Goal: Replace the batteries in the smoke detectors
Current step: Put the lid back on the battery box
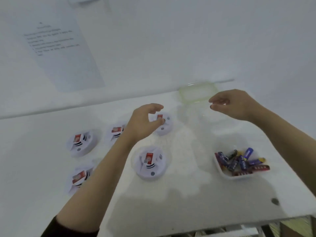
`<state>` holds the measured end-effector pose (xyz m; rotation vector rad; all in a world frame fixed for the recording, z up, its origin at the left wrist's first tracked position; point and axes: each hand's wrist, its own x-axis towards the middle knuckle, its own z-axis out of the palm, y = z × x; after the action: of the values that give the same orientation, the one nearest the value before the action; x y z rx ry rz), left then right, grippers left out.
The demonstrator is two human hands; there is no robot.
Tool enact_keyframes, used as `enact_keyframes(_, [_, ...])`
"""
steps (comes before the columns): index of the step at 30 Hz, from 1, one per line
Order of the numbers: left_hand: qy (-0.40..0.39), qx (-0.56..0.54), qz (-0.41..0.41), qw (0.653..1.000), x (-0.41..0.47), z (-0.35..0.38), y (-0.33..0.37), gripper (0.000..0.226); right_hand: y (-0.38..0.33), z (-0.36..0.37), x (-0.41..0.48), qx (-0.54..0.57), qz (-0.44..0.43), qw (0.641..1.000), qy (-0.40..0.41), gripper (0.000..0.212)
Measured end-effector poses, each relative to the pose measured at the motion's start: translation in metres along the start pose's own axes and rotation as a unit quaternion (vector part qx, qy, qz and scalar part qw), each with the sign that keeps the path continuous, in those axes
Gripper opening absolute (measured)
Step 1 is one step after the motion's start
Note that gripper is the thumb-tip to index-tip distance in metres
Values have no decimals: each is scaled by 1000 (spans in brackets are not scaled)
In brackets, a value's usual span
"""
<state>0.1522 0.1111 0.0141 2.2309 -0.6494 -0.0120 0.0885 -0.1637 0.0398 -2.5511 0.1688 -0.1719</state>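
Note:
Several round white smoke detectors with red labels lie on the white table. My left hand (145, 120) hovers over the far one (163, 124), fingers curved above its red label (160, 117), thumb close to it; I cannot tell if it touches. Others sit at the left (82, 142), behind my forearm (116, 131), front left (79, 178) and centre (149, 162). My right hand (230, 105) is raised over a clear container with a green rim (196, 93), fingers loosely curled, holding nothing. A white tray (220, 170) at the right holds several blue and red batteries (239, 161).
A printed paper sheet (58, 50) hangs on the white wall at the back left. The table's front edge runs along the lower right, with a small dark spot (275, 201) near it.

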Motion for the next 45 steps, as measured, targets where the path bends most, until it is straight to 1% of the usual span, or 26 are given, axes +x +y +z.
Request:
enact_keyframes(3, [-17, 3, -8, 1000, 44, 32, 10, 34, 44, -20, 30, -10, 46, 999, 6, 22])
enact_keyframes(6, [-49, 58, -25, 997, 85, 59, 9, 32, 85, -28, 60, -36, 61, 997, -4, 22])
enact_keyframes(8, [-78, 134, -28, 988, 108, 76, 5, 37, 107, -25, 78, -58, 50, 997, -21, 25])
enact_keyframes(10, [-102, 222, -19, 970, 125, 92, 0, 46, 123, -19, 94, -65, 30, 997, -42, 29])
enact_keyframes(12, [-104, 279, -11, 955, 138, 103, -3, 50, 133, -14, 108, -58, 15, 996, -71, 35])
enact_keyframes(14, [-87, 308, -7, 947, 147, 110, -6, 45, 139, -8, 120, -69, 3, 993, -98, 40])
enact_keyframes(16, [-64, 312, -3, 948, 152, 114, -8, 32, 145, -2, 128, -98, -19, 989, -106, 39])
enact_keyframes(18, [-31, 291, 4, 956, 155, 118, -10, 22, 150, 2, 133, -110, -45, 989, -93, 33])
enact_keyframes(19, [-11, 271, 13, 963, 155, 120, -11, 21, 151, 3, 134, -107, -57, 989, -79, 28])
enact_keyframes(22, [26, 230, 40, 972, 156, 123, -12, 32, 153, 5, 135, -79, -82, 993, -39, 14])
enact_keyframes(24, [37, 223, 48, 973, 156, 125, -11, 33, 152, 6, 135, -41, -96, 994, -18, 12])
enact_keyframes(26, [64, 219, 62, 972, 158, 125, -10, 25, 146, 3, 136, -1, -108, 994, 9, 11])
enact_keyframes(29, [142, 200, 97, 965, 161, 119, -4, 15, 134, -11, 134, 40, -133, 989, 58, 6])
enact_keyframes(31, [189, 124, 99, 969, 160, 111, 8, 15, 125, -24, 130, 63, -153, 980, 107, 4])
enact_keyframes(33, [207, 20, 84, 974, 157, 100, 24, 12, 117, -38, 122, 97, -163, 971, 145, 5])
enact_keyframes(34, [215, -13, 82, 973, 153, 95, 33, 11, 114, -46, 117, 103, -167, 968, 155, 10])
enact_keyframes(36, [221, -68, 76, 970, 144, 87, 46, 15, 110, -61, 108, 106, -154, 972, 139, 19])
enact_keyframes(38, [204, -135, 67, 967, 131, 80, 57, 20, 107, -73, 97, 146, -122, 977, 95, 11])
enact_keyframes(40, [184, -171, 56, 966, 117, 74, 63, 19, 105, -79, 88, 192, -98, 974, 68, 7])
enact_keyframes(42, [161, -172, 16, 972, 106, 71, 68, 18, 105, -79, 80, 200, -72, 976, 49, 9])
enact_keyframes(44, [136, -176, -48, 974, 97, 71, 69, 10, 107, -73, 72, 194, -33, 980, 22, 10])
enact_keyframes(45, [116, -183, -81, 973, 93, 71, 67, 13, 109, -69, 68, 191, -10, 981, 8, 11])
